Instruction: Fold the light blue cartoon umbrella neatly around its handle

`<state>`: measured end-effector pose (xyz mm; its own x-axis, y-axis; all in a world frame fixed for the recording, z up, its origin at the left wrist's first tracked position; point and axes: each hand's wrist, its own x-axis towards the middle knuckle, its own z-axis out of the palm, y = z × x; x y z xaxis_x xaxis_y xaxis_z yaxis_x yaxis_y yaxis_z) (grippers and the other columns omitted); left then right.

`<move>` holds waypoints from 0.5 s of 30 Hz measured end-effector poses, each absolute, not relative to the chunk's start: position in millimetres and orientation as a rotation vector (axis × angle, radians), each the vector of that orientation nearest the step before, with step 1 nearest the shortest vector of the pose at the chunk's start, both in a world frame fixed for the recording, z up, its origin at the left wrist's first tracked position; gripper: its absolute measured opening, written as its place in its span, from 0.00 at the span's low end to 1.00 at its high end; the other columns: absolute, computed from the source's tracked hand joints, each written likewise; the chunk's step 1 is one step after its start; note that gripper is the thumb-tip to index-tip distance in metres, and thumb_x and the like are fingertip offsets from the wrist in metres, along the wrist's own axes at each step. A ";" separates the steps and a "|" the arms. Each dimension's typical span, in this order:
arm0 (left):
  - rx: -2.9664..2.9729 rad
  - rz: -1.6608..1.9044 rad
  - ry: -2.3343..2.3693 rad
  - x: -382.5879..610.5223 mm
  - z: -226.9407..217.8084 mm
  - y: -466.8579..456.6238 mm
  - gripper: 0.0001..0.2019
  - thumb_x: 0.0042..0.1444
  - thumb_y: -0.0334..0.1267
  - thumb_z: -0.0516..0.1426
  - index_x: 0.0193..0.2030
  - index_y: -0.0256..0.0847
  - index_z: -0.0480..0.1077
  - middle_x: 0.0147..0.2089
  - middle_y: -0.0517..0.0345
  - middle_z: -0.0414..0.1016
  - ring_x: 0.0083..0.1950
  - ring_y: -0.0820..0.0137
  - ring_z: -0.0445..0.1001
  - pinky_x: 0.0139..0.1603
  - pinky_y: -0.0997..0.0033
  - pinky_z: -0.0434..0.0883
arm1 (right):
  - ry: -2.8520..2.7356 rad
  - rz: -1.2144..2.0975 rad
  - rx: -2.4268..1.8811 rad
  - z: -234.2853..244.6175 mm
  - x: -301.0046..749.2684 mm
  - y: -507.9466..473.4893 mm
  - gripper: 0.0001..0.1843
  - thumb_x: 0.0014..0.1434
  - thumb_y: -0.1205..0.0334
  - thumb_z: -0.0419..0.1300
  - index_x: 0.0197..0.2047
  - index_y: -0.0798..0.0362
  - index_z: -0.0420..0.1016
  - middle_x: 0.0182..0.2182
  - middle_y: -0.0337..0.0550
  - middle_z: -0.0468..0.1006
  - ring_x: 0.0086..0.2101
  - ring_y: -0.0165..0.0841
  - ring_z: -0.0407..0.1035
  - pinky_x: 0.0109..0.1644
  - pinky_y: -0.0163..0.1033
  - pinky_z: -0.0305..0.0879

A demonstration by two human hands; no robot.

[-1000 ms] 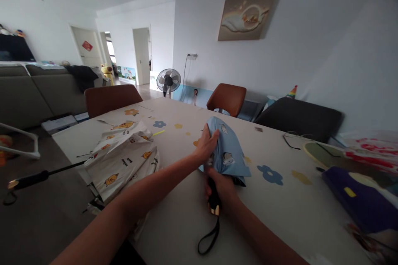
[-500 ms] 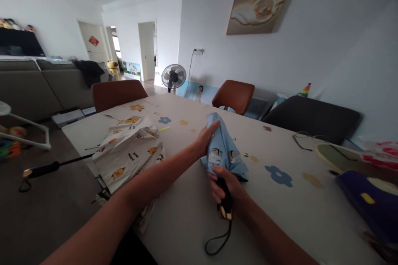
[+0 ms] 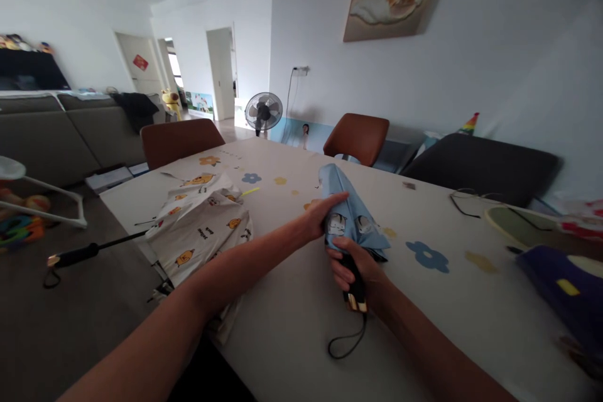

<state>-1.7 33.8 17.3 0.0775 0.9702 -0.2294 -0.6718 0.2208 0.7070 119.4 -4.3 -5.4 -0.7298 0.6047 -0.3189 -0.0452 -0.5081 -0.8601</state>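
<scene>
A folded blue umbrella point(image 3: 354, 207) with cartoon animal prints points away from me over the table. My right hand point(image 3: 357, 267) is wrapped round its black handle, which ends in a gold-coloured cap with a dark wrist loop hanging from it. Against the left side of the blue cloth lies my left hand point(image 3: 327, 213), its fingers closed round the folds; its far fingers are hidden behind the fabric. To the left, a cream umbrella point(image 3: 200, 229) with yellow duck prints rests loosely collapsed, its shaft and black handle sticking out past the table edge.
The white table point(image 3: 282, 326) carries flower prints. On its right are eyeglasses point(image 3: 490, 204), a round green mat point(image 3: 506, 226) and a purple item point(image 3: 560, 289). Brown chairs point(image 3: 358, 138) and a dark chair point(image 3: 480, 166) stand around it; a fan point(image 3: 264, 112) is behind.
My left hand has moved down the blue cloth, nearer to my right hand. Both hands and the umbrella sit slightly further right in view, and the camera has shifted a little.
</scene>
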 end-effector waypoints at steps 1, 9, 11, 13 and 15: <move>0.475 1.285 0.727 -3.5 17.7 34.6 0.15 0.46 0.40 0.60 0.39 0.33 0.69 0.31 0.50 0.75 0.31 0.67 0.74 0.38 0.64 0.72 | -1.270 2.291 -0.848 -6.0 119.9 -4.2 0.17 0.53 0.52 0.51 0.19 0.52 0.57 0.06 0.30 0.54 0.08 0.23 0.48 0.12 0.29 0.49; 0.451 1.249 0.645 -2.4 17.9 31.3 0.15 0.51 0.43 0.57 0.39 0.32 0.69 0.33 0.49 0.76 0.35 0.65 0.75 0.42 0.62 0.72 | -1.273 2.301 -0.872 -1.0 119.2 -8.1 0.18 0.54 0.52 0.51 0.19 0.53 0.57 0.06 0.30 0.54 0.08 0.22 0.48 0.13 0.29 0.51; 0.456 1.258 0.600 -0.3 20.3 27.8 0.17 0.52 0.47 0.55 0.39 0.32 0.70 0.34 0.48 0.76 0.36 0.64 0.75 0.43 0.62 0.71 | -1.295 2.259 -0.886 1.9 118.9 -9.1 0.18 0.54 0.52 0.51 0.19 0.53 0.57 0.06 0.30 0.54 0.09 0.22 0.47 0.13 0.29 0.51; 0.487 1.269 0.575 0.3 22.4 26.8 0.19 0.53 0.49 0.53 0.40 0.33 0.69 0.36 0.47 0.76 0.37 0.64 0.75 0.44 0.62 0.71 | -1.315 2.215 -0.895 4.8 118.5 -9.4 0.18 0.53 0.51 0.52 0.19 0.53 0.58 0.06 0.30 0.54 0.09 0.22 0.48 0.13 0.29 0.51; 0.556 1.308 0.611 -0.6 23.9 28.9 0.19 0.52 0.49 0.53 0.41 0.33 0.69 0.38 0.47 0.75 0.39 0.64 0.74 0.45 0.62 0.70 | -1.334 2.188 -0.915 7.5 117.7 -9.3 0.18 0.53 0.50 0.52 0.19 0.53 0.58 0.06 0.31 0.55 0.09 0.23 0.49 0.13 0.29 0.51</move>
<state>-0.6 28.9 23.9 0.1498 0.9838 -0.0987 -0.7066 0.1764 0.6853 117.7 -9.3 7.5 -0.6966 0.6436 -0.3171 -0.0129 -0.4532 -0.8913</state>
